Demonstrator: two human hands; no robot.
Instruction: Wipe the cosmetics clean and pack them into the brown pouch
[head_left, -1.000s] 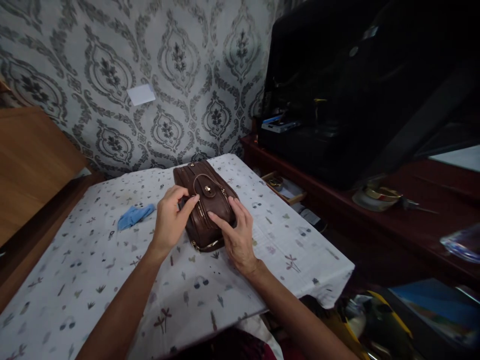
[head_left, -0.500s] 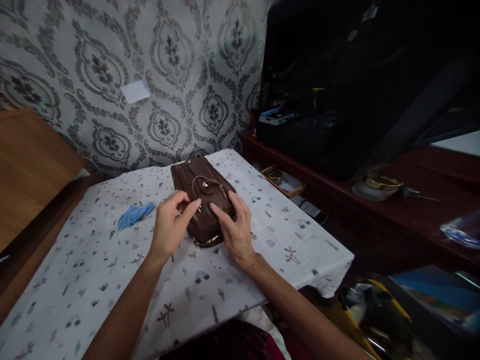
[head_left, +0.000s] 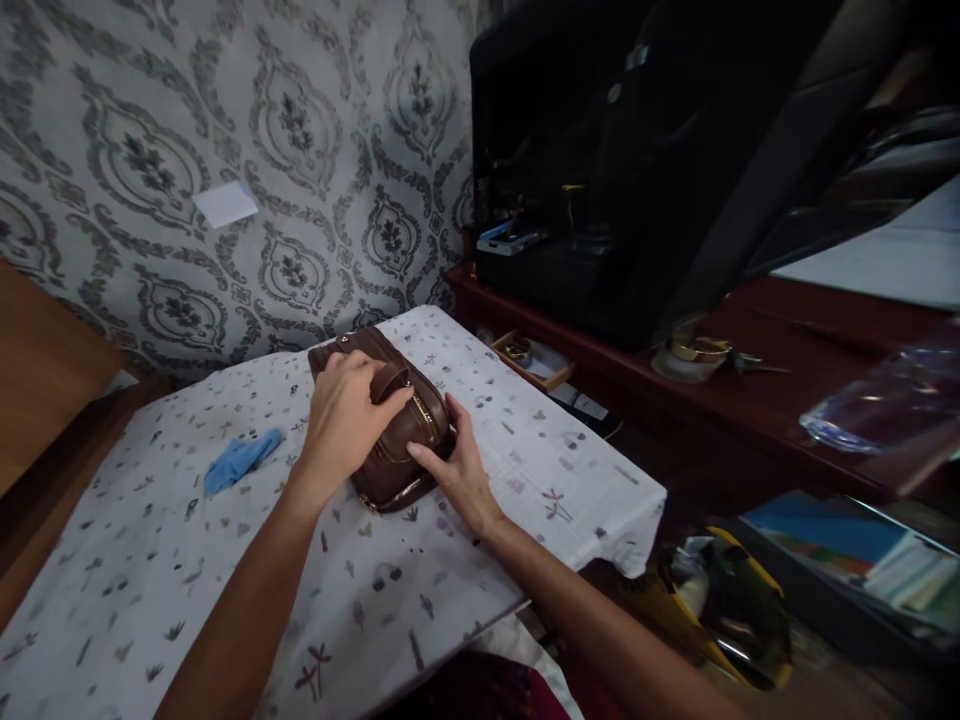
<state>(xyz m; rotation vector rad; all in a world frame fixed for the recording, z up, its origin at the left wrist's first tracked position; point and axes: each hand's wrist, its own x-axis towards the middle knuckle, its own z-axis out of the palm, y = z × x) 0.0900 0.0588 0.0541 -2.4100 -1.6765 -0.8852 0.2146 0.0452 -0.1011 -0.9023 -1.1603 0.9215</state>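
A brown leather bag (head_left: 397,455) with gold-coloured zips lies on the cloth-covered table. My left hand (head_left: 347,405) reaches over its upper face, fingers curled around a raised brown strap or flap (head_left: 390,380), the thumb stretched along it toward the zip. Part of the bag is hidden under this hand. At the bag's right side, my right hand (head_left: 461,470) grips the near end, thumb on the upper face and fingers along the edge. Left of the bag rests a crumpled blue cloth (head_left: 241,460), touched by neither hand.
A white patterned tablecloth (head_left: 247,590) covers the table. To the right, a dark red cabinet (head_left: 757,400) carries a large black television (head_left: 592,190) and a roll of tape (head_left: 690,355). Below it is an open drawer (head_left: 551,378). A yellow-edged bag (head_left: 739,610) sits lower right.
My left hand has moved farther up over the bag, from a pinch near the zip to the strap or flap. My right hand stays at the bag's right side. The view has turned right.
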